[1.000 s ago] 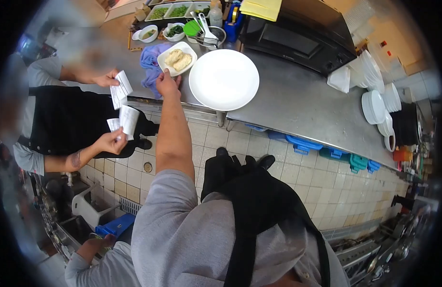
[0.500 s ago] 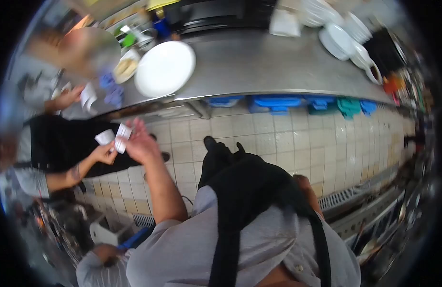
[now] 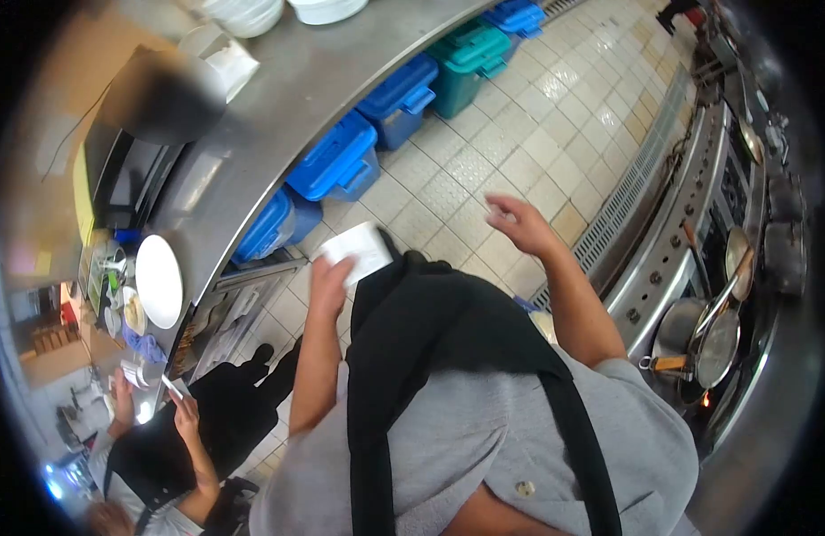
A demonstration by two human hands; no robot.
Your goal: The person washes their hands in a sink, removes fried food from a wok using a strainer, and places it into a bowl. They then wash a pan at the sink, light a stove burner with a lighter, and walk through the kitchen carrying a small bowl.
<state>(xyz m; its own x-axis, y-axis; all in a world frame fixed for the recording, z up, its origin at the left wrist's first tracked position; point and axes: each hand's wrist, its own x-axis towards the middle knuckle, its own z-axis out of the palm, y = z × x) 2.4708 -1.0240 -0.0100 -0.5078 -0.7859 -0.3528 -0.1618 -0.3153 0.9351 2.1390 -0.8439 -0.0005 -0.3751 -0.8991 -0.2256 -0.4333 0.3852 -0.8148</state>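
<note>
My left hand (image 3: pixel 327 284) pinches a white paper slip (image 3: pixel 357 252) between thumb and fingers, held in front of my black apron (image 3: pixel 430 322). Faint print may be on the slip, but I cannot read it. My right hand (image 3: pixel 522 225) is raised over the tiled floor with its fingers loosely apart and nothing in them. At the lower left, a co-worker's hand (image 3: pixel 187 413) holds other white slips (image 3: pixel 172 387).
A steel counter (image 3: pixel 278 107) curves along the left, carrying a large white plate (image 3: pixel 159 281) and white bowls (image 3: pixel 242 13). Lidded blue bins (image 3: pixel 336 156) and a green bin (image 3: pixel 466 58) stand beneath it. On the right, a stove (image 3: pixel 671 259) holds pans (image 3: pixel 718 348) near a flame (image 3: pixel 705 401).
My view has swung to the right, bringing the stove in. My left hand has drawn the slip away from the co-worker's hand. My right hand has come up into view.
</note>
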